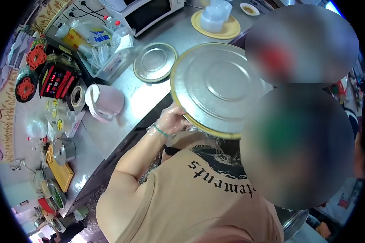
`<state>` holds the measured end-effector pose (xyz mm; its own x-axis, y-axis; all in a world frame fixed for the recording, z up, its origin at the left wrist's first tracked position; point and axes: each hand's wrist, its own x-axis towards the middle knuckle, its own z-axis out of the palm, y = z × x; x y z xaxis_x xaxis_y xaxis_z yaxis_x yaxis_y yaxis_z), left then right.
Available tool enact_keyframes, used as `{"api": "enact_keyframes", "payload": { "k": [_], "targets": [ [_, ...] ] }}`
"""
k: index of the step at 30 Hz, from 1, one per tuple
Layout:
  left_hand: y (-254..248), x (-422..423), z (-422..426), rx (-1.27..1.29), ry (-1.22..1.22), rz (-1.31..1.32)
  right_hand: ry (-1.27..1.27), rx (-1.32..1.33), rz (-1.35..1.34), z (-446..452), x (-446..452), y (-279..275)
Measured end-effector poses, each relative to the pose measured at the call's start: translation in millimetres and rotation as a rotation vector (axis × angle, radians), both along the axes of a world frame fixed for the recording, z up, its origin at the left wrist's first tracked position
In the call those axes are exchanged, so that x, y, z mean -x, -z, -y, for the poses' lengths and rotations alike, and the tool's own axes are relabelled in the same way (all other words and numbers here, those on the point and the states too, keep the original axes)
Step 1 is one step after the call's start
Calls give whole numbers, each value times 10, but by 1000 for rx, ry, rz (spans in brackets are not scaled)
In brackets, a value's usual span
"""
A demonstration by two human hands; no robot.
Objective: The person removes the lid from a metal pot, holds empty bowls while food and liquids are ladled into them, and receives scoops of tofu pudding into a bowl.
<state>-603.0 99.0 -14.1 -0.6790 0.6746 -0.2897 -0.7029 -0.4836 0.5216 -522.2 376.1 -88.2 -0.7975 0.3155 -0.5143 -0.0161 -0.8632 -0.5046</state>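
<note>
My left hand (172, 120), in a clear plastic glove with a green band at the wrist, is closed on the near left rim of a large round metal lid (223, 83). The lid has a yellowish edge and stepped rings, and is raised over the counter's front edge. Its right side runs behind blurred patches. My right hand does not show. Beyond the lid, a smaller round metal lid (155, 62) lies on the counter. A pale pink pitcher (109, 100) stands to the left of my hand.
The metal counter (127, 107) runs diagonally. It bears a microwave (152, 16), a plastic bin (109, 65) of packets, a black-and-red device (57, 80), a pot (65, 151) and a cutting board (61, 172). Plastic containers (213, 20) sit on a yellow round board at the back.
</note>
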Motion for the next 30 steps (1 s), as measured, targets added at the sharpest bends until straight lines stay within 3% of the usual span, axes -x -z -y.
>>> {"api": "enact_keyframes", "payload": {
  "k": [2, 4, 8, 12, 15, 18, 21, 22, 23, 24, 25, 26, 27, 28, 29, 30],
  "targets": [
    [127, 304, 125, 155, -197, 76, -18, 52, 64, 52, 341, 206],
    [466, 773, 280, 123, -290, 51, -253, -80, 216, -147, 87, 515],
    [1168, 1804, 507, 221, -306, 54, -60, -95, 488, -426, -423, 819],
    [1318, 2404, 412, 160, -415, 229, 12, -45, 528, -447, -488, 1073],
    [1692, 2757, 485, 321, -598, 269, -26, -46, 475, -246, -243, 974],
    [1834, 2959, 512, 538, -572, 262, -53, -65, 447, -97, 28, 795],
    [2414, 3215, 731, 460, -499, 306, -75, -99, 406, -166, -40, 899],
    [2690, 3281, 938, 989, -144, -297, -83, -106, 442, -208, -103, 856],
    [2683, 3267, 993, 1277, -49, -627, -54, -108, 481, -211, -163, 798],
    [2496, 3185, 944, 1015, -99, -462, -44, -127, 531, -224, -223, 708],
    [1591, 2839, 557, 726, -255, 145, -24, -135, 573, -269, -337, 714],
    [1933, 2995, 743, 831, 5, -208, 8, -128, 576, -317, -507, 690],
    [2238, 3228, 881, 605, -248, 215, 55, -132, 580, -344, -672, 660],
    [2259, 3276, 914, 628, -227, 227, 80, -135, 624, -384, -850, 642],
    [1782, 2936, 573, 752, -360, 228, 129, -141, 587, -432, -1098, 758],
    [2202, 3320, 772, 848, -384, 258, 231, -111, 611, -467, -1324, 780]
  ]
}}
